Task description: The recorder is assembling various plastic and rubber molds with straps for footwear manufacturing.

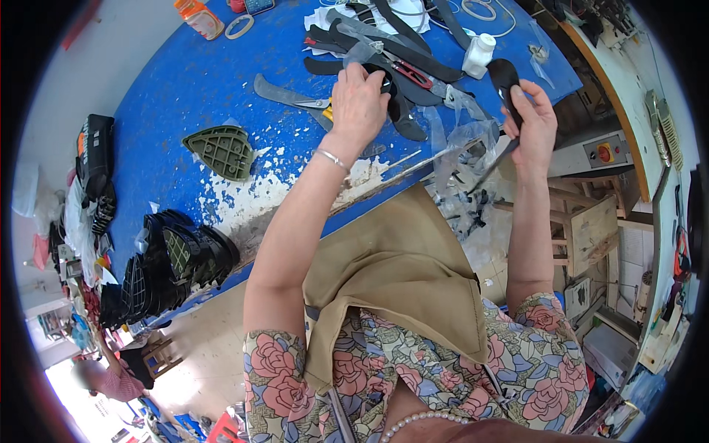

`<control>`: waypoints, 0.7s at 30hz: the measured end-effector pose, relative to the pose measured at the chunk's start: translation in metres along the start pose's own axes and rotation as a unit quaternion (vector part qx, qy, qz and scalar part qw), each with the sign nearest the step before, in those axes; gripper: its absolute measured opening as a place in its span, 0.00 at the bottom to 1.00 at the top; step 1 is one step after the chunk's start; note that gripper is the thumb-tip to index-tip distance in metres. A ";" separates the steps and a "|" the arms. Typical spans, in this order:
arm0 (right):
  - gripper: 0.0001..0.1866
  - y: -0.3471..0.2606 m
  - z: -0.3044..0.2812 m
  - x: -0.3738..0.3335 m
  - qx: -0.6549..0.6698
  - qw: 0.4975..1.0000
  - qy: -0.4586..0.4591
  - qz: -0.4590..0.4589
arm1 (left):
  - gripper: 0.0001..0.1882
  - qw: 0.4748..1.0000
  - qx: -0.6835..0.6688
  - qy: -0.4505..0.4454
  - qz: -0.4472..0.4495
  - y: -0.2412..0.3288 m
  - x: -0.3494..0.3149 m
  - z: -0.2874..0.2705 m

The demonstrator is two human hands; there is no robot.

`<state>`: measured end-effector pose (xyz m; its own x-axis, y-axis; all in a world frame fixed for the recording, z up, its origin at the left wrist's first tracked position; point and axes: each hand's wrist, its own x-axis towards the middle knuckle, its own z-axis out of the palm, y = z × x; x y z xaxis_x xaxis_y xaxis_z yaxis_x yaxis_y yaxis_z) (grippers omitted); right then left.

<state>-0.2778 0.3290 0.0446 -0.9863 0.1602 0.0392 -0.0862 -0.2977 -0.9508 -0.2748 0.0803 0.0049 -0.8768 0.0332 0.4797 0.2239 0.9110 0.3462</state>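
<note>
My right hand (533, 122) grips a long black strip (504, 80) with a rounded end, raised off the table's right edge. A narrow dark length hangs below that hand. Over the worktable, my left hand (358, 103) is closed on a glossy black curved piece (389, 83); its fingertips are partly hidden. Scissors with yellow handles (327, 112) lie beside the left wrist, partly covered by it. Beyond both hands is a heap of black and grey curved strips (436, 66), with a red-handled cutting tool (413, 74) among them. A white bottle (478, 55) stands next to the heap.
The blue worktable (170, 96) has worn white patches. An olive ribbed plastic part (225, 151) lies on it; stacked black ribbed parts (159, 262) sit at its left front edge. An orange bottle (199, 18) is far left. Clear plastic scraps (461, 136) hang at the right edge, near a wooden stool (591, 232).
</note>
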 end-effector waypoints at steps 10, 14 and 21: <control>0.09 0.012 0.018 0.023 -0.045 0.997 -0.056 0.012 | 0.08 0.853 -0.469 -0.107 -0.202 -0.018 0.009 -0.050; 0.10 0.018 0.022 0.026 -0.044 0.997 -0.056 0.016 | 0.10 0.810 -0.540 -0.100 -0.206 -0.020 0.001 -0.065; 0.10 0.021 0.021 0.024 -0.038 0.998 -0.044 0.022 | 0.15 0.738 -0.614 -0.125 -0.250 -0.020 0.001 -0.063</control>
<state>-0.3058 0.3067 0.0316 -0.9978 0.0637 0.0198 -0.0340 -0.2305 -0.9725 -0.2539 0.0361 0.0493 -0.9973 0.0328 -0.0660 -0.0716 -0.2190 0.9731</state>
